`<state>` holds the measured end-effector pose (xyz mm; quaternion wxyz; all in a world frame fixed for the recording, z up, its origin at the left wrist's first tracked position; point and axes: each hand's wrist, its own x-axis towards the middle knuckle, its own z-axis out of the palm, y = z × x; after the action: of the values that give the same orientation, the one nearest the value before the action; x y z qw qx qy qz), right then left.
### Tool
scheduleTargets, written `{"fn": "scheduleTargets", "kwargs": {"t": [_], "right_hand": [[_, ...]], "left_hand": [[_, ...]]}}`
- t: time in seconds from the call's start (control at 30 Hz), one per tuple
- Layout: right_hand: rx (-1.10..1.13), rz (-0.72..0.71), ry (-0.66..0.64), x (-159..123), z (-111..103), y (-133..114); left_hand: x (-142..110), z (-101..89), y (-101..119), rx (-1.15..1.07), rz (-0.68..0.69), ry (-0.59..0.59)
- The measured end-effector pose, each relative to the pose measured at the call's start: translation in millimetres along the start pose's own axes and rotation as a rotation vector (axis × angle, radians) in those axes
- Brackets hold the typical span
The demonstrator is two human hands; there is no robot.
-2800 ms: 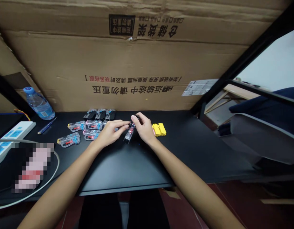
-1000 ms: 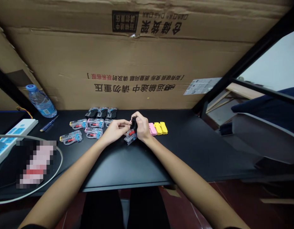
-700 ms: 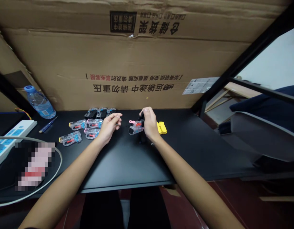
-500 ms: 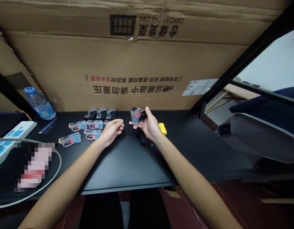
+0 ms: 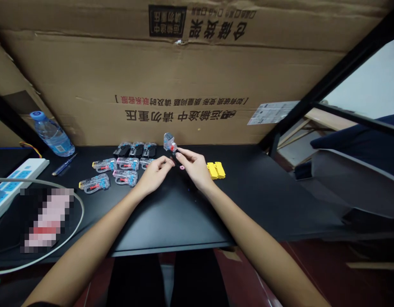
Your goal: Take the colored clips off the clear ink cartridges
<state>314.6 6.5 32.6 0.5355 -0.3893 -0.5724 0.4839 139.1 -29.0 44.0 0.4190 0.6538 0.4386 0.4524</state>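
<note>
My right hand (image 5: 194,167) pinches the lower end of a small clear cartridge (image 5: 169,142) with a red part inside, holding it upright just above the black table (image 5: 171,217). My left hand (image 5: 153,174) is curled, and its fingertips meet the cartridge's dark base from the left; whether they hold anything is hidden. A pink ring (image 5: 182,167) lies on the table under my right fingers. Several more clear cartridges (image 5: 118,169) lie left of my hands, with black-topped ones (image 5: 134,149) behind them. Two yellow pieces (image 5: 216,169) sit right of my right hand.
A large cardboard box (image 5: 184,81) walls off the back of the table. At the far left are a water bottle (image 5: 52,134), a blue pen-like tool (image 5: 64,164), a white power strip (image 5: 14,177) and a white cable loop (image 5: 78,213). A black frame post (image 5: 314,96) rises at the right.
My hands parted, and my right hand lifted the cartridge and turned it upright. Now my left hand has come back to its base, and the cartridge has shifted left. A pink ring shows on the table.
</note>
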Motion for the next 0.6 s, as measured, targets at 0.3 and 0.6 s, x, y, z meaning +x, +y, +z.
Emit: {"fn": "scheduleTargets", "kwargs": {"t": [0.3, 0.6], "right_hand": [[-0.304, -0.106, -0.268, -11.9, 3.5, 15.7], [-0.417, -0.156, -0.332, -19.5, 5.6, 7.1]], "left_hand": [[-5.9, -10.0, -5.9, 0.468, 0.014, -0.035], [-6.8, -12.8, -6.7, 0.568, 0.021, -0.054]]}}
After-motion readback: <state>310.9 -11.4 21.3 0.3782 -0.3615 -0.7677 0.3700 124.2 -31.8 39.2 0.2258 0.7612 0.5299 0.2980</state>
